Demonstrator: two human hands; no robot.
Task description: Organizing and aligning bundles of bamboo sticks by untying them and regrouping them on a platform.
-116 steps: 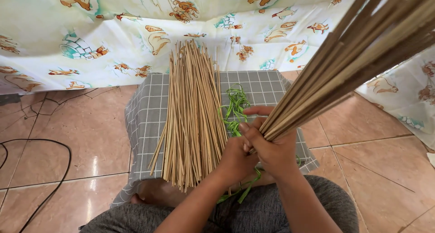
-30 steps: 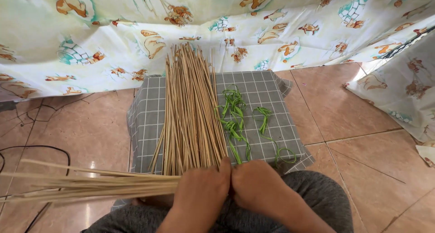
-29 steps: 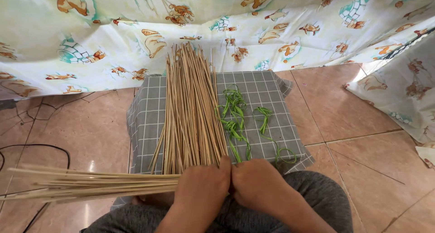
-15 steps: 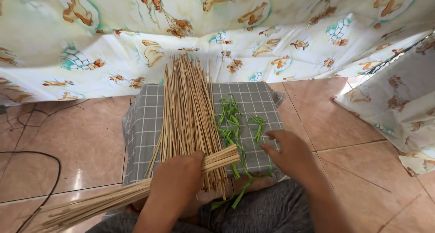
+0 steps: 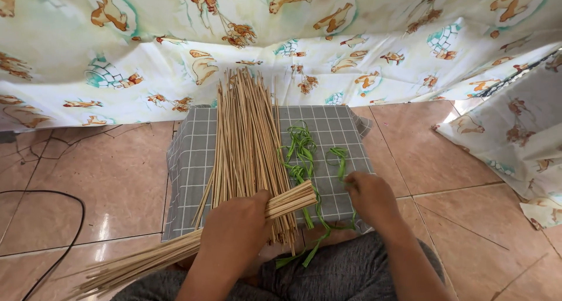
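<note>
Tiled floor, printed cloth backdrop

Stick pile on cloth, strips right; cable far left.

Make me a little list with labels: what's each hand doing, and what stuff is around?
left hand: grips a bundle of sticks, lying slantwise, far end low left
right hand: on the green strips, fingers at one strip
stick pile: lies lengthwise on the checked cloth, left of the strips
cloth: grey with white grid
floor: brown tiles, black cable at left
behind: animal-print sheet
</note>
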